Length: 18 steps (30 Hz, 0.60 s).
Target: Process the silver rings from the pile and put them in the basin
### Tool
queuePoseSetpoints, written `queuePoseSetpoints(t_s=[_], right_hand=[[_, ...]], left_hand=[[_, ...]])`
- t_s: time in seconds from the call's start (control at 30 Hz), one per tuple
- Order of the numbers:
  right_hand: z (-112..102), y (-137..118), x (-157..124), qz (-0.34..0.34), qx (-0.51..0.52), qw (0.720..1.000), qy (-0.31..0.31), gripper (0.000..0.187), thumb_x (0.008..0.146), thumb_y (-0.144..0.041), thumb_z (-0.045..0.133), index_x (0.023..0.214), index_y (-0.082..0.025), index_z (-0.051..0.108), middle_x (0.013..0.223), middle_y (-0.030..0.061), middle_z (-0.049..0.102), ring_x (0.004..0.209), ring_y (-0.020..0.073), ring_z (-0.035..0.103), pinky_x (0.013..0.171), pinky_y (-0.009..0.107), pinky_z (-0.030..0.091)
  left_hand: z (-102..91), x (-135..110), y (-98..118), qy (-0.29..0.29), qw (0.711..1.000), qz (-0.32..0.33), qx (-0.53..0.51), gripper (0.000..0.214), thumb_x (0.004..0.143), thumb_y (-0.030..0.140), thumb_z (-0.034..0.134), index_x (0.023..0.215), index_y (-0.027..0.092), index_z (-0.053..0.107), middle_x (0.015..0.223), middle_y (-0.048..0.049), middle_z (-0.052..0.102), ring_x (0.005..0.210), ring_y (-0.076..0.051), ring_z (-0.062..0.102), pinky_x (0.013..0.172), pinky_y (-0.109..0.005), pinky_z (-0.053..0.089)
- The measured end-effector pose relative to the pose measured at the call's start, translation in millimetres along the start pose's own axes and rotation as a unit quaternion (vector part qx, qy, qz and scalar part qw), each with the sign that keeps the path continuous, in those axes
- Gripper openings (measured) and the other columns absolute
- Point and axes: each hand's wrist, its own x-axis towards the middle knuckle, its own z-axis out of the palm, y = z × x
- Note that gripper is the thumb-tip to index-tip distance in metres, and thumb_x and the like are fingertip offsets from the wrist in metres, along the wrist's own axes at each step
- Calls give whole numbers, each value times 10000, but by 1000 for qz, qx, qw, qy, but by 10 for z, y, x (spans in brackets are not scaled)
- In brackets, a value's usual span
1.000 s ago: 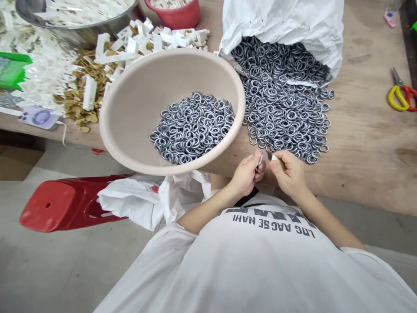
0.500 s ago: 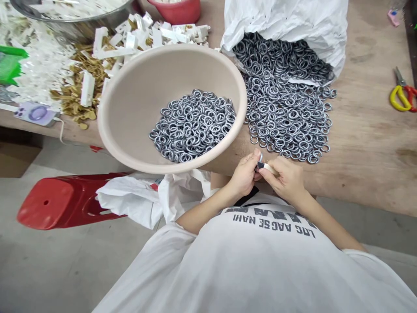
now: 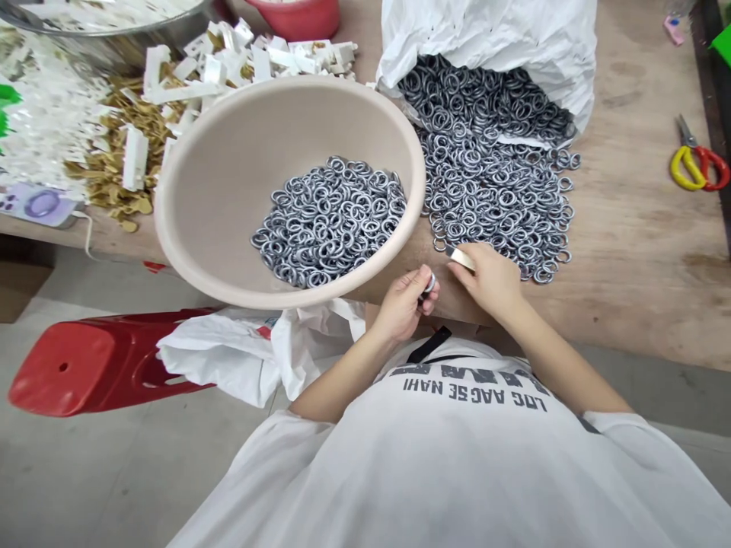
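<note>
Between thumb and fingers of my left hand [image 3: 404, 303] is a grey ring [image 3: 430, 283], held just off the table's front edge. My right hand [image 3: 489, 278] grips a small knife [image 3: 461, 259] by its pale handle; the short dark blade points left, at the near edge of a heap of grey rings [image 3: 496, 198]. That heap spills from a white sack [image 3: 491, 30] lying on the table. To the left, a large beige basin [image 3: 199, 190] holds a pile of similar rings [image 3: 336, 221].
White plastic parts [image 3: 135, 156] and tan pieces [image 3: 108, 183] lie behind and left of the basin. A metal bowl [image 3: 114, 46] and a red tub [image 3: 302, 19] stand farther back. Scissors [image 3: 694, 164] lie at right. A red stool [image 3: 68, 365] stands below left.
My hands have come apart. The right one moved the knife up to the ring heap's edge, while the left drew back slightly left and down with a ring. The view shifted a little.
</note>
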Motion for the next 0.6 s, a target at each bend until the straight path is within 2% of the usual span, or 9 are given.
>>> queuePoseSetpoints(t_s=[0.1, 0.23, 0.37, 0.47, 0.6], right_hand=[[66, -176, 80, 13, -111, 992, -58, 266, 1010, -394, 483, 1105, -216, 657, 1077, 81, 692, 827, 224, 673, 601, 305, 313], [106, -216, 118, 35, -162, 984, -71, 251, 1035, -320, 413, 1109, -194, 618, 1102, 101, 668, 867, 227, 677, 599, 310, 302], [105, -159, 92, 48, -172, 983, -51, 291, 1037, -420, 421, 1141, -209, 593, 1112, 86, 656, 830, 222, 670, 575, 314, 269], [102, -142, 76, 35, -181, 981, -52, 242, 1029, -383, 451, 1098, -210, 605, 1084, 68, 656, 834, 214, 664, 567, 316, 248], [94, -153, 67, 29, -175, 983, -56, 258, 1028, -372, 442, 1134, -224, 625, 1105, 78, 645, 841, 203, 645, 574, 311, 252]], left_hand=[[-109, 15, 41, 24, 999, 20, 21, 383, 855, 495, 714, 832, 114, 687, 702, -6, 618, 490, -30, 477, 456, -160, 341], [-159, 8, 74, 30, 1000, 4, -5, 326, 847, 412, 722, 1024, 139, 718, 770, -20, 678, 497, -51, 525, 429, -168, 340], [-153, 38, 86, 38, 998, -11, -42, 300, 830, 412, 725, 972, 149, 692, 768, -11, 666, 517, -66, 555, 407, -163, 330], [-134, 57, 85, 33, 998, -17, -43, 296, 816, 411, 743, 946, 154, 676, 749, 14, 623, 522, -52, 541, 404, -150, 323], [-107, 57, 68, 36, 999, -1, -8, 271, 797, 368, 769, 923, 158, 655, 707, 39, 568, 504, -33, 493, 414, -139, 298]])
